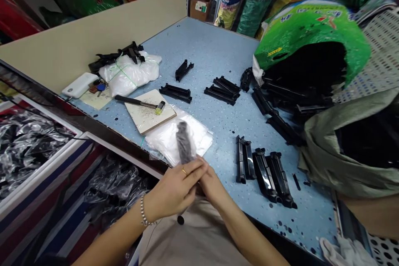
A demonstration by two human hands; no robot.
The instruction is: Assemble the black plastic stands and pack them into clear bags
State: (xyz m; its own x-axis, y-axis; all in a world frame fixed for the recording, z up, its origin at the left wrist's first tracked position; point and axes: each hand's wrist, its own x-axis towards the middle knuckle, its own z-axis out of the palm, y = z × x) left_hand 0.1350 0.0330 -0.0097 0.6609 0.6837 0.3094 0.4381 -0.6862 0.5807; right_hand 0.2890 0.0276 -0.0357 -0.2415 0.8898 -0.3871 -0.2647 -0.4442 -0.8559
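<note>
At the table's front edge my two hands meet around a clear plastic bag with a black plastic part [183, 143] inside. My left hand [176, 187], with a ring and a beaded bracelet, is closed on the bag's near end. Pressed against its fingertips, my right hand [210, 181] is closed at the same end, and its fingers are partly hidden. Just beyond them lies a stack of flat clear plastic bags [201, 133]. To my right, several black plastic parts [264, 174] lie in a row.
A hammer [140, 102] rests on a square board [140, 120]. Behind it are a tied bundle of plastic bags [129, 72] and a white power bank [80, 85]. A green sack [314, 25] spills black parts at the right. Bins of bagged parts [28, 145] stand at lower left.
</note>
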